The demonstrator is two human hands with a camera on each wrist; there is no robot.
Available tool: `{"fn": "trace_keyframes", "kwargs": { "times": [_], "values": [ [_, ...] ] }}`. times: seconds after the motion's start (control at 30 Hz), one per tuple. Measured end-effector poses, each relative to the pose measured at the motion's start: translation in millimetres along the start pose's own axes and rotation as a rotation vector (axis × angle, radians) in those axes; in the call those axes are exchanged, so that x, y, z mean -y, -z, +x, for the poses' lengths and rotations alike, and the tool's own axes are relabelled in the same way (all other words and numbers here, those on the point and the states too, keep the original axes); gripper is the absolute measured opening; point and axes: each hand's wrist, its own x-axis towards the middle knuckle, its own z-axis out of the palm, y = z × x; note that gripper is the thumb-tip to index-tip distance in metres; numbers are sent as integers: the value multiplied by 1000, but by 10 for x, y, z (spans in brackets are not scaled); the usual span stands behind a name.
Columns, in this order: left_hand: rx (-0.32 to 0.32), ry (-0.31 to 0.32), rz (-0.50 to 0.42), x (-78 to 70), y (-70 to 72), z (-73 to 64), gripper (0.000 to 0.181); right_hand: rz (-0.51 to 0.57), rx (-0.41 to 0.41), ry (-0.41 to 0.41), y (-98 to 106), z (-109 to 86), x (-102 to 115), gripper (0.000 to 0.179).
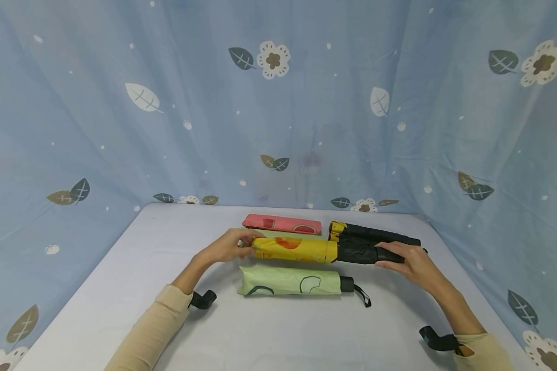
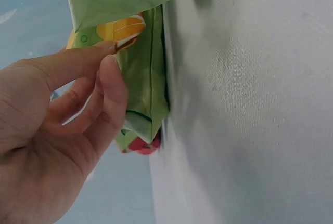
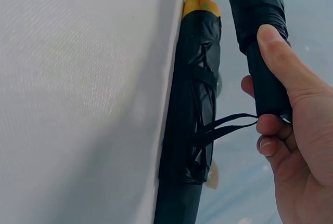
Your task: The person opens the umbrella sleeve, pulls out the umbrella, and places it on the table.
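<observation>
Yellow-black umbrella (image 1: pixel 326 251) bridges both hands (image 1: pixel 228 246) (image 1: pixel 412 262), held at either end.

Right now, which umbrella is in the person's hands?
The yellow-and-black umbrella with the orange print. The left hand pinches its yellow end; the right hand grips its black handle. Neither hand holds any other.

- Here's your left hand (image 1: pixel 227 246), bare, with a long beige left sleeve (image 1: pixel 153 327) behind it.
- Beside that wrist, on the side toward your other hand, you're wearing a black, bent, rounded left fitting (image 1: pixel 203 300).
- Across to your right hand (image 1: pixel 414 263), bare too: matching beige right sleeve (image 1: pixel 485 353) behind.
- And there's your black, elbow-shaped right fitting (image 1: pixel 440 341).
</observation>
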Motion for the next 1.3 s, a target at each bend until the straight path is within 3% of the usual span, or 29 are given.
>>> {"fn": "trace_keyframes", "kwargs": {
  "times": [0.37, 0.53, 0.67, 0.83, 1.1, 1.3],
  "values": [
    [24, 14, -16, 11, 25, -46, 44, -17, -14, -8, 27, -45, -42, 47],
    [6, 46, 16, 85, 103, -143, 44, -32, -18, -38, 110, -119, -81, 47],
    [12, 65, -9, 127, 156, -203, 44, -49, -54, -54, 182, -179, -151, 49],
    [11, 66, -12, 153, 144, -209, 45, -55, -74, -37, 219, -258, -257, 49],
    [28, 61, -18, 183, 131, -211, 45, 36, -53, -63, 320, -453, -413, 49],
    [54, 58, -17, 144, 122, -238, 43, -18, -52, -41, 355, -571, -490, 49]
  ]
}}
